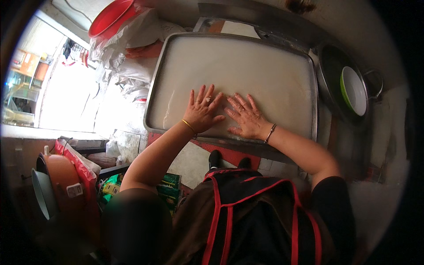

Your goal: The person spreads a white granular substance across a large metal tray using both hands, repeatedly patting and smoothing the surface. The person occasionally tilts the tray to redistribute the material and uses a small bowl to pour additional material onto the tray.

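Before me is a large rectangular metal tray [232,35] with rounded corners. A smooth whitish layer [241,66] fills it; I cannot tell whether it is liquid or set. My left hand [202,112] lies palm down on this layer near the tray's front edge, fingers spread, with a small white bit on its fingers. Beside it my right hand [247,119] is also palm down and spread, its fingers wet-looking. The fingertips of the two hands nearly meet. Neither hand holds anything. A yellow bangle [188,124] circles the left wrist, and a thin bracelet [271,133] the right.
Right of the tray stands a large metal pan [331,79] with a green-and-white bowl [357,91] in it. Plastic bags [132,66] and a red basin [111,18] crowd the left. An orange pot [61,179] and green packets [169,192] sit lower left.
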{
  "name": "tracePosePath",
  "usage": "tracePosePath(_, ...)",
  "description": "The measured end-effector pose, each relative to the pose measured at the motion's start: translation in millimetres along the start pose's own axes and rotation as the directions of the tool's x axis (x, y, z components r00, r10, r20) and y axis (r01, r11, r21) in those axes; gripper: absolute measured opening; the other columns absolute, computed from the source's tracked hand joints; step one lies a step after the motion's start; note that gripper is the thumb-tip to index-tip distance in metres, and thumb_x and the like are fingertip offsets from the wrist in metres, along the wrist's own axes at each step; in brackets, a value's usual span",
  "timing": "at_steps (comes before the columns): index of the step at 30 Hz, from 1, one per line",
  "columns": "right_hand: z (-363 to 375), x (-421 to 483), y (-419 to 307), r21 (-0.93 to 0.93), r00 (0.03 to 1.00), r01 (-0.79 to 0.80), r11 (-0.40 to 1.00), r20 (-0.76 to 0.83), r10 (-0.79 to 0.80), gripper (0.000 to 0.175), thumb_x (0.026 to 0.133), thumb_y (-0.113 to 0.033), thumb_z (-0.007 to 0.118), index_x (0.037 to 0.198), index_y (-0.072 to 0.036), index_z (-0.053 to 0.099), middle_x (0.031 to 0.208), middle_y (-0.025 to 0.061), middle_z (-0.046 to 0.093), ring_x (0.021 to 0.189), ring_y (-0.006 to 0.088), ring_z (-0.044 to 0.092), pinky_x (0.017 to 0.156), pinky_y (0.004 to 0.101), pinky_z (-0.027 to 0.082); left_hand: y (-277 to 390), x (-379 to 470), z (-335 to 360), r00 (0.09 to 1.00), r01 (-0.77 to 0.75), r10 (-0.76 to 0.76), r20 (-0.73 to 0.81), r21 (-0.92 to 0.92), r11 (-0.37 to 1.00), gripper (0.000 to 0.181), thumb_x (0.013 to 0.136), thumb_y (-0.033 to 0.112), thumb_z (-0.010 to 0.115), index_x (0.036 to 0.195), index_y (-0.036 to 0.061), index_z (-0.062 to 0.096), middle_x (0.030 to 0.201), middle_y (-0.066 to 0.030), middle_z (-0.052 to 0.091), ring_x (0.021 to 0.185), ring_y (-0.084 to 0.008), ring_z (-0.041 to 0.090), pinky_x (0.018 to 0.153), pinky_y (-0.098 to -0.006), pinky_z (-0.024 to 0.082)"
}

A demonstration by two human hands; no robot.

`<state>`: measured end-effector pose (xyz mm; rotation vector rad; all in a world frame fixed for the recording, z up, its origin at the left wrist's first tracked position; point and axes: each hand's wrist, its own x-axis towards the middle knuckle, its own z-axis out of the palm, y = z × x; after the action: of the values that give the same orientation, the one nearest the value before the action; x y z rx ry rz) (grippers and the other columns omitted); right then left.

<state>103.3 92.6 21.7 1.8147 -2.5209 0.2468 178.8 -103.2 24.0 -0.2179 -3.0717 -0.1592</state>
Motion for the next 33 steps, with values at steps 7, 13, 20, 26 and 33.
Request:
tracePosePath(7, 5, 41, 7, 0.034, 0.998, 0.023, 0.999, -0.051, -0.021, 0.055, 0.079, -0.052, 0.037, 0.123, -0.020, 0.041, 0.137, 0.0095, 0.018, 0.126, 0.0300, 0.013, 0.100, 0.0507, 0.004, -32, -29, -12, 0.936, 0.331, -0.336, 0.104, 0.066, 0.941, 0.079, 0.074, 0.061, 0.039, 0.133, 0.0133, 0.017, 0.139, -0.0140, 0.006, 0.128, -0.0323, 0.000, 0.100, -0.0520, 0.000)
tracePosePath(13, 14, 69, 11, 0.038, 0.985, 0.061, 0.997, -0.164, -0.054, 0.055, 0.080, -0.054, 0.035, 0.123, -0.019, 0.041, 0.136, 0.0083, 0.019, 0.126, 0.0311, 0.013, 0.099, 0.0527, 0.004, -35, -40, -24, 0.753, 0.629, -0.619, 0.223, 0.032, 0.777, 0.086, 0.073, 0.064, 0.039, 0.134, 0.0116, 0.009, 0.139, -0.0180, -0.001, 0.127, -0.0374, -0.001, 0.100, -0.0516, 0.002)
tracePosePath(20, 23, 102, 16, 0.022, 0.998, 0.026, 0.999, -0.052, -0.024, 0.056, 0.080, -0.055, 0.033, 0.117, -0.015, 0.048, 0.131, 0.0109, 0.030, 0.124, 0.0329, 0.017, 0.099, 0.0538, 0.005, -39, -22, -11, 0.749, 0.649, -0.631, 0.201, -0.036, 0.760, 0.089, 0.072, 0.064, 0.040, 0.134, 0.0065, 0.009, 0.138, -0.0191, -0.002, 0.127, -0.0384, -0.003, 0.100, -0.0502, 0.001)
tracePosePath(26, 21, 125, 25, 0.011, 0.995, -0.075, 0.997, 0.059, 0.074, 0.051, 0.081, -0.051, 0.035, 0.112, -0.013, 0.052, 0.126, 0.0119, 0.037, 0.121, 0.0348, 0.024, 0.097, 0.0555, 0.010, -46, 7, -12, 0.804, 0.588, -0.590, 0.081, 0.050, 0.808, 0.085, 0.072, 0.067, 0.033, 0.133, 0.0099, 0.017, 0.138, -0.0185, 0.004, 0.127, -0.0360, -0.003, 0.101, -0.0471, -0.002)
tracePosePath(33, 14, 143, 43, -0.048, 0.985, -0.160, 0.986, 0.063, 0.163, 0.047, 0.077, -0.043, 0.046, 0.114, -0.014, 0.050, 0.128, 0.0119, 0.035, 0.121, 0.0349, 0.025, 0.098, 0.0556, 0.008, -69, 48, 8, 0.896, 0.436, -0.436, -0.087, -0.014, 0.900, 0.078, 0.075, 0.064, 0.033, 0.132, 0.0103, 0.021, 0.137, -0.0159, 0.014, 0.128, -0.0336, 0.003, 0.101, -0.0486, 0.000)
